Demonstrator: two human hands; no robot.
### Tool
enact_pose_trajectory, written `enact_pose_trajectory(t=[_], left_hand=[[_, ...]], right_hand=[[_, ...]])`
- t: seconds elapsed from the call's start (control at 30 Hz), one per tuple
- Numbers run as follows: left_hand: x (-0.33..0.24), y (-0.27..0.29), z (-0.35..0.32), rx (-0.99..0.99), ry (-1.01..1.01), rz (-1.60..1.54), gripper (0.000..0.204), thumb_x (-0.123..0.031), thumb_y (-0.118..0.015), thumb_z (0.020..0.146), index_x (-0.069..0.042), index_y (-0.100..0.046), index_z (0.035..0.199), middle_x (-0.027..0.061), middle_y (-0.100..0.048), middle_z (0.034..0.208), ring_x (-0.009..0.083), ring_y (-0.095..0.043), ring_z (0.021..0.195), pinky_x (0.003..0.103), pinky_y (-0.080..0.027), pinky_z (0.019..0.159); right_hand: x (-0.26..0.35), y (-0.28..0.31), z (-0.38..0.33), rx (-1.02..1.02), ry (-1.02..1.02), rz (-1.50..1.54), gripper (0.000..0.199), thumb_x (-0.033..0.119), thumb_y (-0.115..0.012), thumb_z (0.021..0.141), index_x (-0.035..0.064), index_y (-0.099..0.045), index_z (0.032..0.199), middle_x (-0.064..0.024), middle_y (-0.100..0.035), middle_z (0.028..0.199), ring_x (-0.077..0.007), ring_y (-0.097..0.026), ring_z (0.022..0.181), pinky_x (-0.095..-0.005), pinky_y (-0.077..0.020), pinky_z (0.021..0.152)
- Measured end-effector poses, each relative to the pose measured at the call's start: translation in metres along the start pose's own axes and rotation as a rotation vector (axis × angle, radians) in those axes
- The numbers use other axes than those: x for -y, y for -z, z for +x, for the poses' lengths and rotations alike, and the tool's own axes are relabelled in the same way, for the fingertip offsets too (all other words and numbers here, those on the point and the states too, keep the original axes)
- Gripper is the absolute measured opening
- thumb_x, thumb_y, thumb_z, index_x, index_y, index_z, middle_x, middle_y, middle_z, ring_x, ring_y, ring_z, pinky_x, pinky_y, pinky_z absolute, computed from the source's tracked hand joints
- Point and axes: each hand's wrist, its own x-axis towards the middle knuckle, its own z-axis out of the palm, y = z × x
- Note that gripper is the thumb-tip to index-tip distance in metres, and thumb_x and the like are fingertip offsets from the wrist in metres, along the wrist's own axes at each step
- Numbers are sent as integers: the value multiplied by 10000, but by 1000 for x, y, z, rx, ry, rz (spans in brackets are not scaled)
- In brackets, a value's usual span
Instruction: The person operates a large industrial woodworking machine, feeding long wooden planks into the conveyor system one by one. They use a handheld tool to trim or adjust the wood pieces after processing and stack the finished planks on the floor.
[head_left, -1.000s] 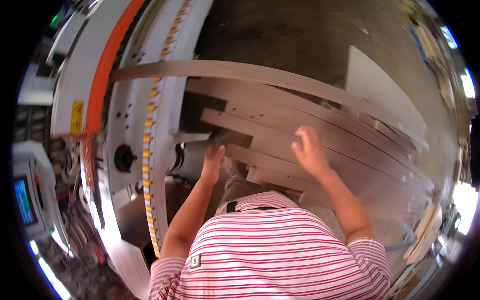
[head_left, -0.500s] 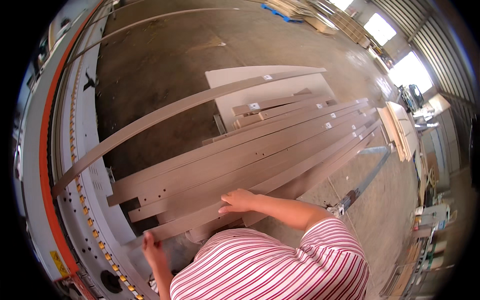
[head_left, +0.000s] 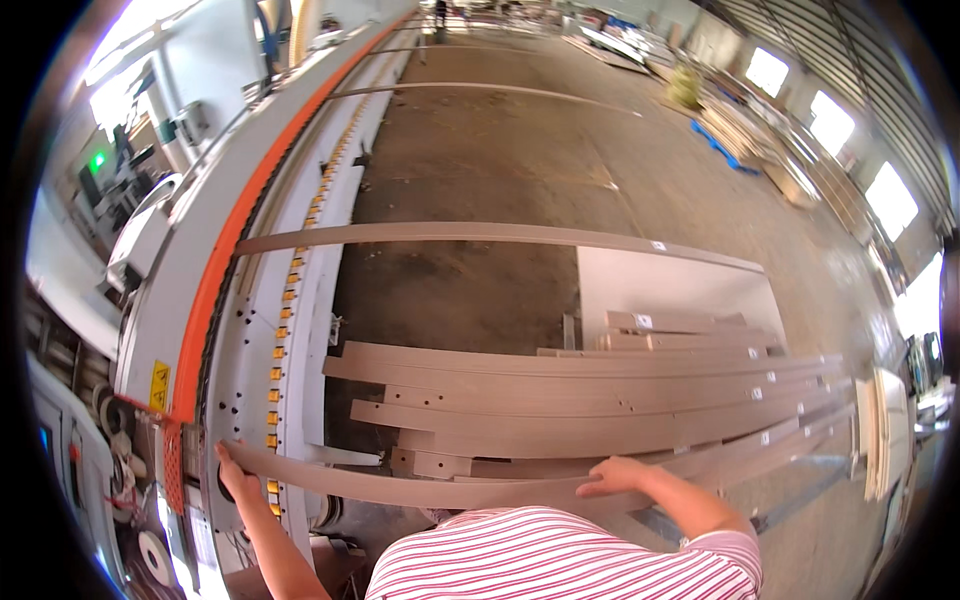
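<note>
Left hand (head_left: pixel 238 480) is pinching the left end of a long brown board (head_left: pixel 400 486), right over the near end of the machine bed (head_left: pixel 232 375), so the board crosses the bed's right edge and its yellow rollers (head_left: pixel 274 396). Right hand (head_left: pixel 615 476) is on the board further along, fingers pointing left, tbh can't tell if it's actually gripping. Pile of similar boards (head_left: pixel 520 392) sits just beyond, off the bed's right edge. Another strip (head_left: pixel 450 233) spans that edge further up.

the right hand (head_left: pixel 618 477) hides part of a brown board (head_left: pixel 380 486) at five o'clock; striped shirt (head_left: pixel 565 560) cropped at six.
</note>
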Motion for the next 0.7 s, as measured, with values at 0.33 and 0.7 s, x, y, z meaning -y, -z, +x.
enact_pose_trajectory(t=[0.33,0.7], left_hand=[[46,39,48,-290,-7,178,406,-439,-660,887,-35,-648,851,60,-623,728,207,-579,641,405,-474,550],[34,32,43,-632,-148,603,686,-418,-808,690,73,-563,1101,245,-646,1092,360,-640,1024,424,-499,879]], right_hand=[[78,16,0,-355,111,-266,761,803,-425,804,70,-629,780,-198,-670,728,-405,-661,727,-480,-519,644],[135,-1,76,-392,302,-304,689,685,-462,882,24,-616,764,-222,-640,638,-420,-659,637,-496,-509,557]])
